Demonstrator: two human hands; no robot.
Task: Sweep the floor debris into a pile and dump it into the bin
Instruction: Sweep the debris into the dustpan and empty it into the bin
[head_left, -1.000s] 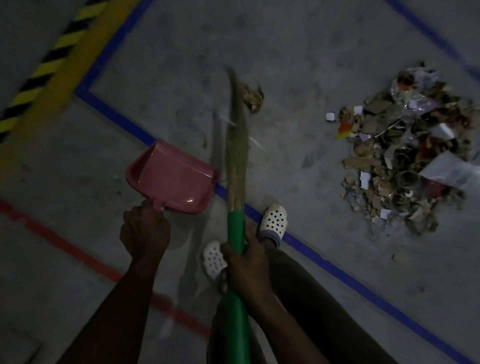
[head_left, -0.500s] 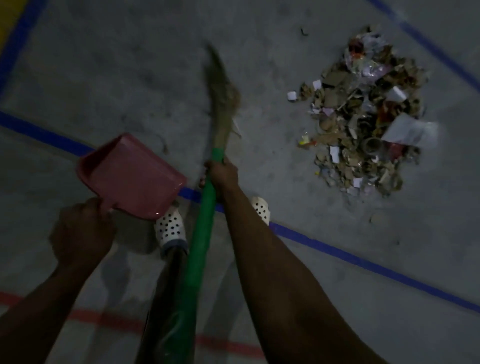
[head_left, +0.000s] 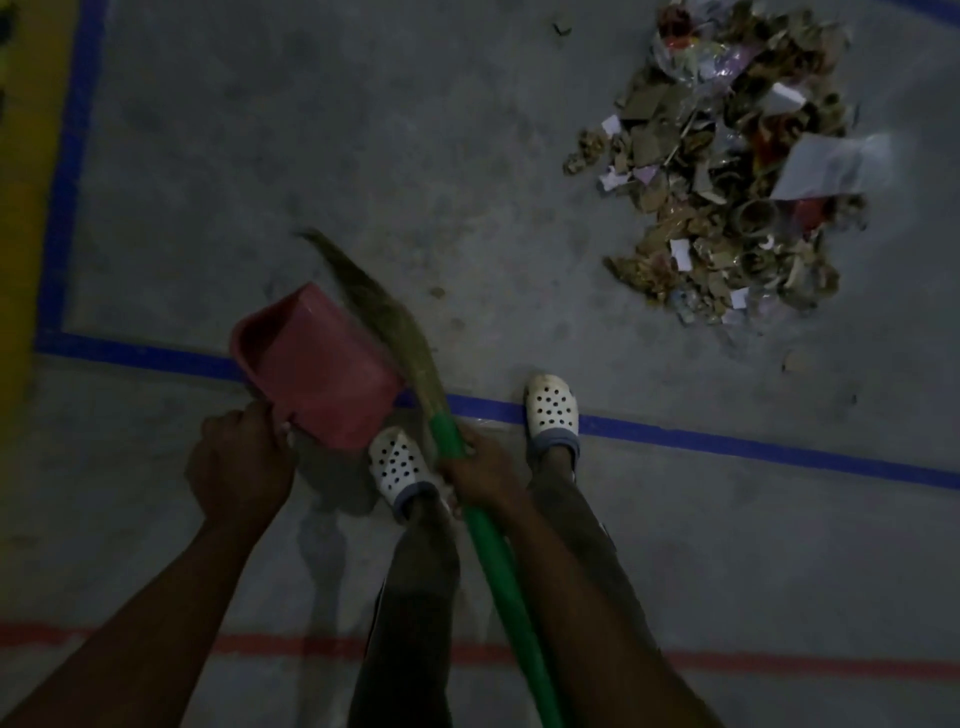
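The broom is blurred at its bristles, and its handle is cut off by the bottom edge. The grip of the dustpan is hidden inside the left hand. The debris pile is clipped by the top edge; its scraps cannot be identified.

dustpan left of broom, debris pile far right
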